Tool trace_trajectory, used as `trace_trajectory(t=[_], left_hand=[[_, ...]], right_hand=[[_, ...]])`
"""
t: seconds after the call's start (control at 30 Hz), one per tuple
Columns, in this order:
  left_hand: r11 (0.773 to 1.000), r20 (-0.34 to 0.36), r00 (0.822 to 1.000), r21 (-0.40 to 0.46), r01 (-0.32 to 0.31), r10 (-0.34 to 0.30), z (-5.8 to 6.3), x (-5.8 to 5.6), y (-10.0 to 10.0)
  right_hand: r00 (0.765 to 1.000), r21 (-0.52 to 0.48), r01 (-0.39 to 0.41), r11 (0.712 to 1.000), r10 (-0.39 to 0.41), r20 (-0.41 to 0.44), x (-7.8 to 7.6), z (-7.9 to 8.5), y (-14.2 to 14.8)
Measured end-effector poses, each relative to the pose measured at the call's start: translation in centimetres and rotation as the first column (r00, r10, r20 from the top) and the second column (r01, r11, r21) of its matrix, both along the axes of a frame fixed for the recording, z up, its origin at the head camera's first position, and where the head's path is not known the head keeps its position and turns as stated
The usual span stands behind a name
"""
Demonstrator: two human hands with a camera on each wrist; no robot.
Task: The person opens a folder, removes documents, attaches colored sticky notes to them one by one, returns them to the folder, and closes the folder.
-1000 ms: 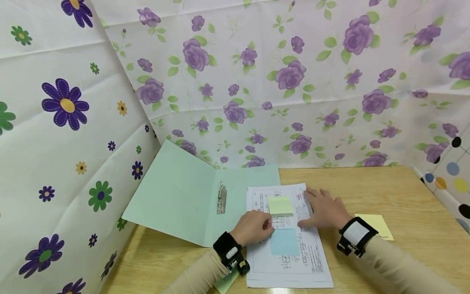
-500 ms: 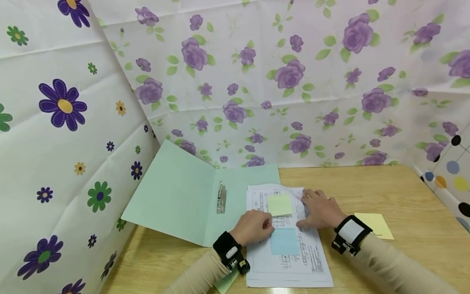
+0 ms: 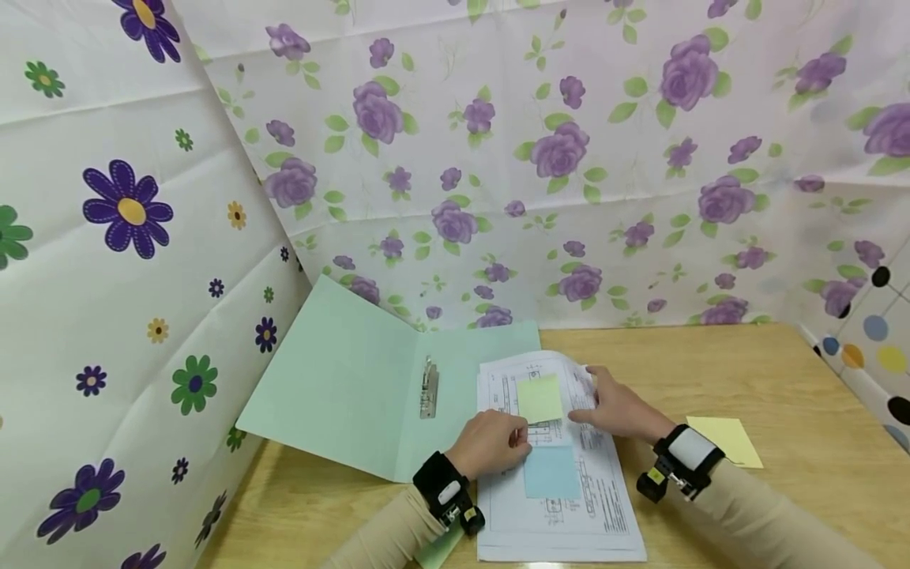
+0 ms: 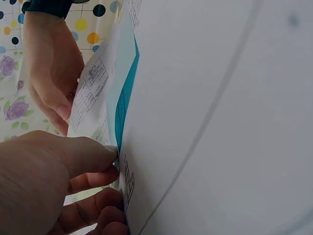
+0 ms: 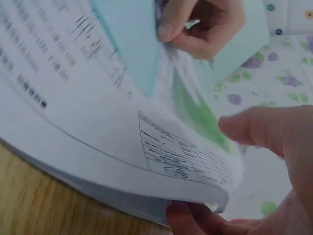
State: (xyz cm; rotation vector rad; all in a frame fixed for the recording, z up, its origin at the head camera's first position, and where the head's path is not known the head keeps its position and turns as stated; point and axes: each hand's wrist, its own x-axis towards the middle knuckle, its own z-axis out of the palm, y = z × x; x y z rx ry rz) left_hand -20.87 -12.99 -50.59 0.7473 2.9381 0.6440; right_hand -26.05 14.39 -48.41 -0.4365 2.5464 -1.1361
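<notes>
A stack of printed drawing sheets (image 3: 512,528) lies partly over the open pale green folder (image 3: 341,379). On the top sheet are a pale yellow-green sticky note (image 3: 539,397) and a blue sticky note (image 3: 551,474). My left hand (image 3: 490,442) has curled fingers, thumb and forefinger pinching at the blue note's upper left corner (image 4: 120,144). With my right hand (image 3: 620,407) I hold the sheets' upper right edge, which bows upward. In the right wrist view, the fingers (image 5: 178,218) are under the curved edge and the thumb (image 5: 239,125) is above it.
The folder's metal lever clip (image 3: 429,389) stands left of the sheets. A yellow sticky note (image 3: 725,440) lies on the wooden table (image 3: 697,363) near the right wrist. Part of a green paper (image 3: 438,549) shows below the left wrist. Flowered cloth (image 3: 455,158) hangs behind.
The sheets' upper right part has risen from flat into a curve, and the yellow-green note tilts with it. My right hand has turned at that edge. The left hand stays put.
</notes>
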Motion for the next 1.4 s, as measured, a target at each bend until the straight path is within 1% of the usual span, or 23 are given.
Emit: trace_trajectory(t=[0.17, 0.3, 0.4, 0.53, 0.7, 0.83, 1.0, 1.2, 1.4], left_hand=[[1.0, -0.017, 1.0, -0.001, 0.007, -0.007, 0.1, 0.1, -0.1], [1.0, -0.014, 1.0, 0.007, 0.004, -0.004, 0.1, 0.1, -0.1], [1.0, -0.012, 1.0, 0.011, -0.003, 0.003, 0.0, 0.1, 0.0], [1.0, -0.019, 1.0, 0.006, -0.01, 0.01, 0.0, 0.1, 0.1], [1.0, -0.03, 0.999, 0.01, -0.022, 0.023, 0.0, 0.3, 0.2], [0.999, -0.044, 0.998, 0.007, -0.042, 0.042, 0.0, 0.6, 0.2], [0.998, -0.056, 0.997, 0.014, -0.059, 0.06, 0.0, 0.7, 0.0], [0.996, -0.077, 0.994, 0.054, -0.076, 0.08, -0.1, 0.6, -0.8], [0.993, -0.081, 0.992, 0.071, -0.094, 0.1, -0.2, 0.6, -1.5]], right_hand=[[0.995, -0.091, 0.089, 0.992, -0.084, 0.051, -0.2, -0.2, 0.5], [0.99, -0.167, 0.124, 0.978, -0.11, 0.087, -0.2, -0.2, 0.7], [0.991, -0.194, 0.126, 0.973, -0.112, 0.078, -0.1, 0.1, 0.6], [0.992, -0.154, 0.127, 0.98, -0.122, 0.044, -0.2, 0.3, 0.4], [0.992, -0.108, 0.125, 0.986, -0.125, 0.012, -0.3, -0.1, 0.5], [0.994, -0.108, 0.112, 0.988, -0.113, -0.008, -0.3, 0.0, 0.7], [0.996, -0.113, 0.094, 0.989, -0.095, -0.002, -0.5, 0.4, 1.3], [0.996, -0.093, 0.093, 0.991, -0.094, -0.005, -1.5, 1.1, 3.0], [0.995, -0.062, 0.094, 0.994, -0.094, -0.012, -2.7, 1.0, 5.8]])
